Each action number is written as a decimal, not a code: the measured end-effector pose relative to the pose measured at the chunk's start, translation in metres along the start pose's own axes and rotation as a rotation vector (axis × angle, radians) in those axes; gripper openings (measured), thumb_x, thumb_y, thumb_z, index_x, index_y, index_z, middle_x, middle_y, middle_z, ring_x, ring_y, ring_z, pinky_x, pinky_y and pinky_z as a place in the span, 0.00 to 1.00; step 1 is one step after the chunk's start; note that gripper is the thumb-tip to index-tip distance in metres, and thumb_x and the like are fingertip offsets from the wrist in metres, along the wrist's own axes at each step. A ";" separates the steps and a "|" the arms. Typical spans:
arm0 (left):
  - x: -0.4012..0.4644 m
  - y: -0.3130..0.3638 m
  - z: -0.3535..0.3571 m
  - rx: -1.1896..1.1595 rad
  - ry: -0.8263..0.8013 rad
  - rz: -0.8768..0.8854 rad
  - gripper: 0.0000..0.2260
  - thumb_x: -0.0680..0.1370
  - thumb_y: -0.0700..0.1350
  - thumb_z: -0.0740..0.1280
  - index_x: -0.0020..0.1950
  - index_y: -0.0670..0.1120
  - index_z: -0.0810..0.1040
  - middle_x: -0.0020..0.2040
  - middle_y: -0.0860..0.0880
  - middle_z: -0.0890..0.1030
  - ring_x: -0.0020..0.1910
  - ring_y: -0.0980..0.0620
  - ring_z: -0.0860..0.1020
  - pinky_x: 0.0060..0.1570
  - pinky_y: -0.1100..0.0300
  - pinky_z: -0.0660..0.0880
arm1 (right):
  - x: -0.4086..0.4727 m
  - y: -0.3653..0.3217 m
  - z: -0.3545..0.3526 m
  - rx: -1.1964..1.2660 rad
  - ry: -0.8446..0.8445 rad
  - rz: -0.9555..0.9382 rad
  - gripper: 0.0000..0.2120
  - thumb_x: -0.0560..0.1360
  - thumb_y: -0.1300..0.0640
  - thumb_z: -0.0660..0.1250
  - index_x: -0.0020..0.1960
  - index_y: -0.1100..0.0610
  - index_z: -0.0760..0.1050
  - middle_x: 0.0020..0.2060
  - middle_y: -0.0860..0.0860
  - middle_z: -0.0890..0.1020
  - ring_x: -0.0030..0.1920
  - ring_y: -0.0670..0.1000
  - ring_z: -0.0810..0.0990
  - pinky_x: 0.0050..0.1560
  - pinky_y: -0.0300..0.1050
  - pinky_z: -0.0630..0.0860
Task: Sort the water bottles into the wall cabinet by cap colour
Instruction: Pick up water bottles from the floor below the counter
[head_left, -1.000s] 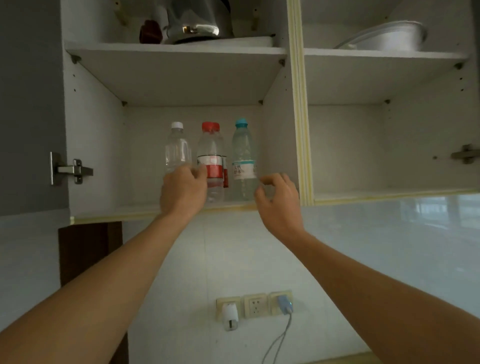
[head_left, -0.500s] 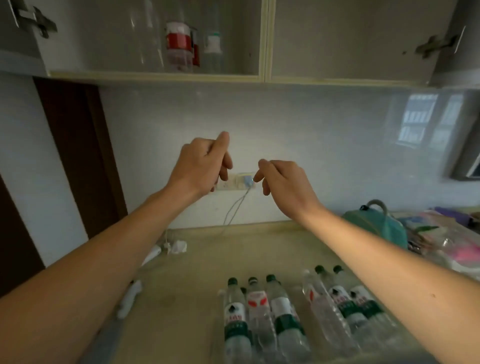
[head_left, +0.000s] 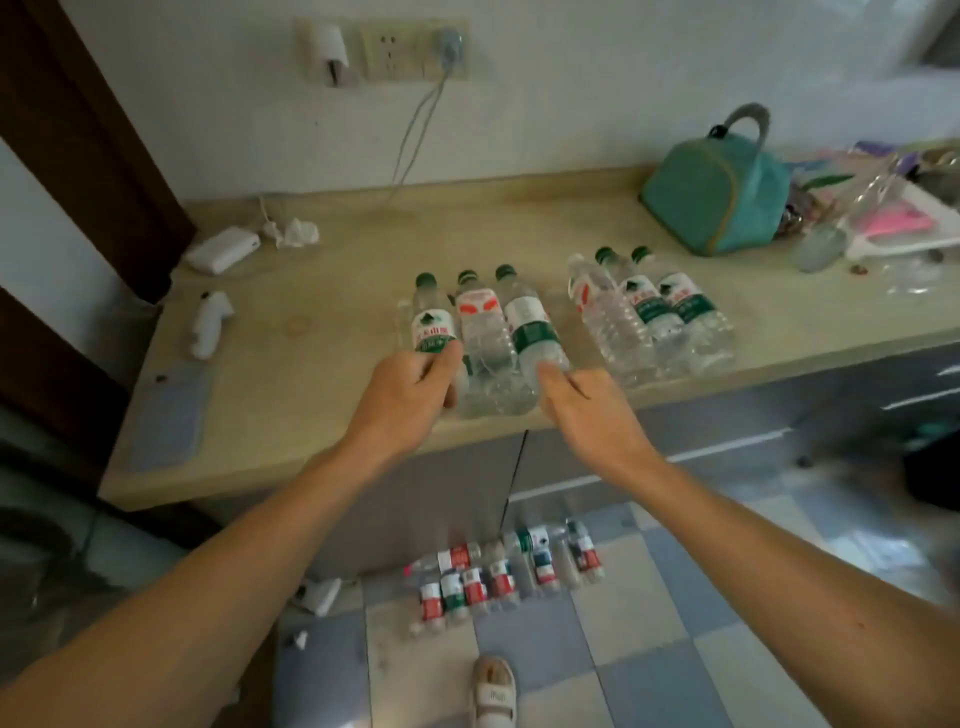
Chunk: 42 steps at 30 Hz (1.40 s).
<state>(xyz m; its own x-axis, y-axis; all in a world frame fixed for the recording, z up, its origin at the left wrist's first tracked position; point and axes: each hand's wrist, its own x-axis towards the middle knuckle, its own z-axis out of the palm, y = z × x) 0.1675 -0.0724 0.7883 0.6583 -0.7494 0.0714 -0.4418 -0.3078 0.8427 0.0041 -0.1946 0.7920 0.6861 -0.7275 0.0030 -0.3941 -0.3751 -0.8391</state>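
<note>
Bench (head_left: 322, 415): front edge just under my wrists, bare top to the left. Teal bag (head_left: 717, 192) at back right. Green-capped bottles (head_left: 480, 332), three lying near the edge; three more (head_left: 649, 317) beside. My left hand (head_left: 415, 395) grips the leftmost; my right hand (head_left: 582, 405), fingers curled, touches the rightmost.

Both forearms are bare from the frame's lower edge up to the wrists, with no sleeve, watch or ring showing. The left hand (head_left: 410, 395) and right hand (head_left: 587, 410) wear no gloves. One foot wears a pale woven slip-on shoe with a white strap (head_left: 492, 693).
</note>
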 end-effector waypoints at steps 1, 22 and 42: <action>-0.011 -0.018 0.011 0.008 -0.036 -0.037 0.26 0.84 0.56 0.59 0.28 0.47 0.75 0.22 0.55 0.74 0.23 0.60 0.71 0.26 0.68 0.65 | -0.012 0.022 0.009 0.011 -0.005 0.038 0.27 0.85 0.49 0.56 0.28 0.54 0.61 0.18 0.44 0.64 0.20 0.44 0.62 0.26 0.39 0.59; -0.110 -0.385 0.383 0.071 -0.075 -0.657 0.12 0.82 0.56 0.63 0.58 0.49 0.73 0.56 0.49 0.80 0.53 0.47 0.81 0.48 0.45 0.83 | -0.064 0.563 0.149 0.197 -0.059 0.926 0.08 0.83 0.56 0.63 0.52 0.57 0.79 0.42 0.56 0.84 0.40 0.53 0.83 0.32 0.40 0.79; -0.116 -0.698 0.511 0.122 0.320 -0.885 0.43 0.77 0.58 0.70 0.82 0.50 0.47 0.79 0.43 0.57 0.75 0.39 0.64 0.65 0.45 0.72 | 0.047 0.833 0.310 0.260 0.036 0.817 0.30 0.81 0.50 0.67 0.79 0.49 0.58 0.59 0.53 0.75 0.54 0.59 0.82 0.47 0.54 0.83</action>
<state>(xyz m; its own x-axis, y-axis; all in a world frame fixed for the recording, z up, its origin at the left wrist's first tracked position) 0.0878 -0.0708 -0.0807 0.9124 -0.0234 -0.4085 0.2492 -0.7600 0.6002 -0.1028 -0.3629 -0.0757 0.2265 -0.7316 -0.6431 -0.6007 0.4148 -0.6834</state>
